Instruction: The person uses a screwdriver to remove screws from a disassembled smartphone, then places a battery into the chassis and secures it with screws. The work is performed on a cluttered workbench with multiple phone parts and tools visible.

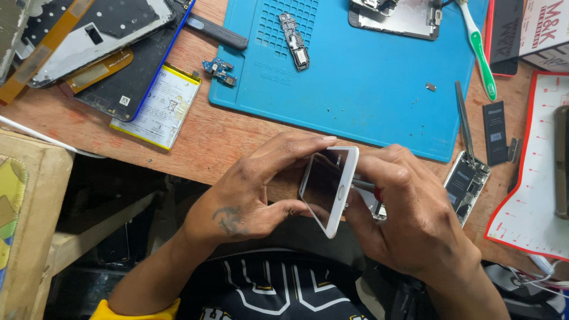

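Observation:
A white smartphone (329,188) with a dark screen is tilted up on its edge at the table's front edge. My left hand (252,189) grips its left side, thumb under the lower edge and fingers over the top. My right hand (409,213) holds the phone's back and right side. A small red-tipped tool (376,192) pokes out between my right fingers and the phone's back. What the tool touches is hidden behind the phone.
A blue work mat (367,77) lies ahead with small phone parts on it. A yellow-edged battery (161,106) and phone back covers (95,35) lie at left. Tweezers (465,121), an opened phone (467,185), a small black battery (495,133) and a green toothbrush (479,47) are at right.

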